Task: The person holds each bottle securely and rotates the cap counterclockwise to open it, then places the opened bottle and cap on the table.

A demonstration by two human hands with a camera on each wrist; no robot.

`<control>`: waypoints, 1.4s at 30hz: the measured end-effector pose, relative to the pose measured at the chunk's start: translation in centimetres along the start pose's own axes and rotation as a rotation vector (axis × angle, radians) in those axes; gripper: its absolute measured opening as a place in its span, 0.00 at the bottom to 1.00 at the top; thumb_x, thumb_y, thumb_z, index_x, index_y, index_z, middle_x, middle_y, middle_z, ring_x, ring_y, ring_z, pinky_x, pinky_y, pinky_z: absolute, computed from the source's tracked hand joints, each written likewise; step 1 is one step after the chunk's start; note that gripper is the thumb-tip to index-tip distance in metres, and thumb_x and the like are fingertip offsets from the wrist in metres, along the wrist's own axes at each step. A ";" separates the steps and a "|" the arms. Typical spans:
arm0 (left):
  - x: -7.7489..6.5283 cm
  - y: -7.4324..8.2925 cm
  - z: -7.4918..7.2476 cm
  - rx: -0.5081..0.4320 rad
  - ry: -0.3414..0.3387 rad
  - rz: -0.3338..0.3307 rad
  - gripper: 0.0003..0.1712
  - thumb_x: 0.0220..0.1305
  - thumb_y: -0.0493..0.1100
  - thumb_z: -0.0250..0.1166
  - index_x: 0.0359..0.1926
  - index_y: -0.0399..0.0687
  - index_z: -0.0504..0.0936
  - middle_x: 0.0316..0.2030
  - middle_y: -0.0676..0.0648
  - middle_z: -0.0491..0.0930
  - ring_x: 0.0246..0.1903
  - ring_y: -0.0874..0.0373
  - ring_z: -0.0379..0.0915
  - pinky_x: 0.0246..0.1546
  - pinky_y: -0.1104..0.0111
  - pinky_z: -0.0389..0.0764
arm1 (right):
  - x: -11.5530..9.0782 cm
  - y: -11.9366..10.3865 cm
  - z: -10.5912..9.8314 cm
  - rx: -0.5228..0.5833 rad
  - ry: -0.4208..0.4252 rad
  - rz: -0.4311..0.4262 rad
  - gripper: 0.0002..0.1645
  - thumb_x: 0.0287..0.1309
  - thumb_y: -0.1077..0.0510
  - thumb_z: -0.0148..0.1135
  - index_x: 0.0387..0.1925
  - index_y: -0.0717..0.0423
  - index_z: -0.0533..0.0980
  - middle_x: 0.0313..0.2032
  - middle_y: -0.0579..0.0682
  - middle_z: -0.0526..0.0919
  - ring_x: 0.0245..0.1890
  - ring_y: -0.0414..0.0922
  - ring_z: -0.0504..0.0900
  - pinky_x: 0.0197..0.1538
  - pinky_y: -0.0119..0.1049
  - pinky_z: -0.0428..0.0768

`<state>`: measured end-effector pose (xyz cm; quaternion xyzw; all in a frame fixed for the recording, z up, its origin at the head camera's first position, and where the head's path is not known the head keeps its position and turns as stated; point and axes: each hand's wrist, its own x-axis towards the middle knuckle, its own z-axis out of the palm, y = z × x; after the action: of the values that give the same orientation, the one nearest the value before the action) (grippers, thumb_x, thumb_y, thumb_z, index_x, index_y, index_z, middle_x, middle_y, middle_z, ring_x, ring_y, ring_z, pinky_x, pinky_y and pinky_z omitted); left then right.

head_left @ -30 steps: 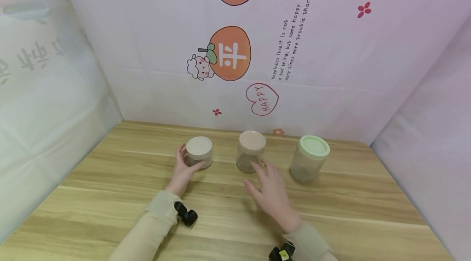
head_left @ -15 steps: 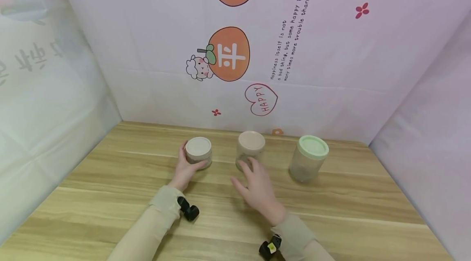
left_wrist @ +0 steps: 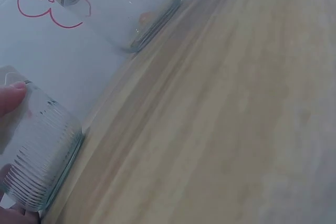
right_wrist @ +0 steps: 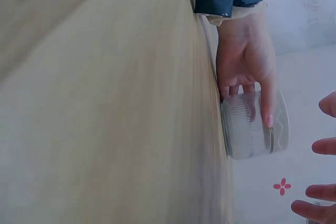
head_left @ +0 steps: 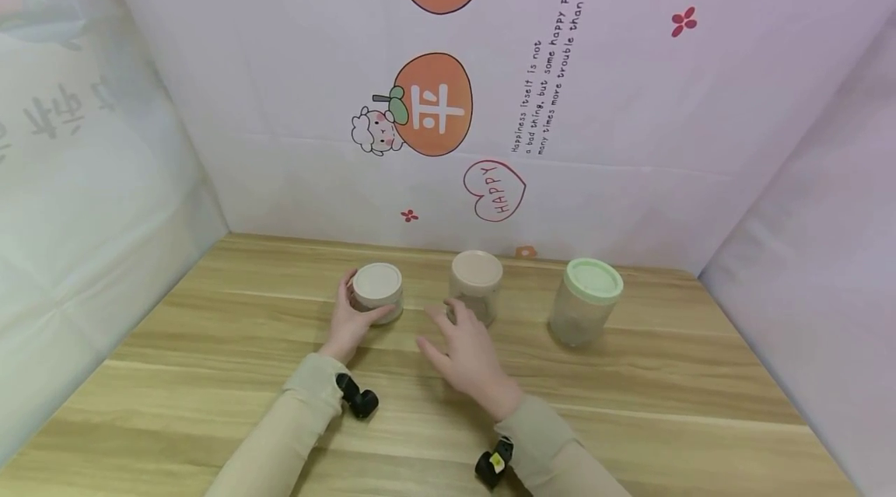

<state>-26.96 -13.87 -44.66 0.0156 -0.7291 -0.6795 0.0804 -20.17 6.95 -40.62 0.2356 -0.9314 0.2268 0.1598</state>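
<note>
Grips the short white-lidded jar (head_left: pixel 379 287) in the left hand (head_left: pixel 348 326), with thumb across the near side and fingers curled round the far side. Holds it upright, base resting on the wooden table (head_left: pixel 665 380), at the left end of a row of three. Spreads the right hand (head_left: pixel 467 357) wide and loose, palm down, in front of the taller pink-lidded jar (head_left: pixel 477 275) in the middle, partly hiding its lower front. Cannot tell whether touching that glass or just beside it. Well to the right, a still taller green-lidded jar (head_left: pixel 586 306), upright too and apart from both hands. On both wrists, beige sleeves (head_left: pixel 280 435) and small black cameras (head_left: pixel 494 463). Behind the row, a white cloth (head_left: pixel 616 116) with orange fruit drawings (head_left: pixel 435 124) and a red heart (head_left: pixel 494 190) reading HAPPY.
</note>
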 end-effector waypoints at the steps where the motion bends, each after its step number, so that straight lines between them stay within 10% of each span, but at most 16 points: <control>1: 0.0 0.0 0.0 0.003 0.000 0.000 0.57 0.45 0.34 0.73 0.70 0.49 0.47 0.67 0.40 0.56 0.68 0.45 0.50 0.70 0.52 0.48 | 0.1 -0.1 0.1 0.007 -0.002 -0.004 0.28 0.60 0.42 0.54 0.57 0.50 0.71 0.58 0.65 0.68 0.54 0.60 0.73 0.52 0.58 0.74; 42: -4.8 1.7 -1.2 0.177 -0.196 0.046 0.62 0.37 0.37 0.77 0.70 0.51 0.49 0.62 0.39 0.63 0.62 0.41 0.61 0.64 0.46 0.61 | 0.3 -1.5 -0.7 0.071 -0.025 -0.029 0.30 0.59 0.43 0.55 0.59 0.53 0.69 0.59 0.62 0.67 0.52 0.57 0.74 0.48 0.54 0.78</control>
<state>-21.95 -14.31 -43.35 -0.0605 -0.7906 -0.6089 0.0229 -19.55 5.96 -39.37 0.2573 -0.9212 0.2544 0.1430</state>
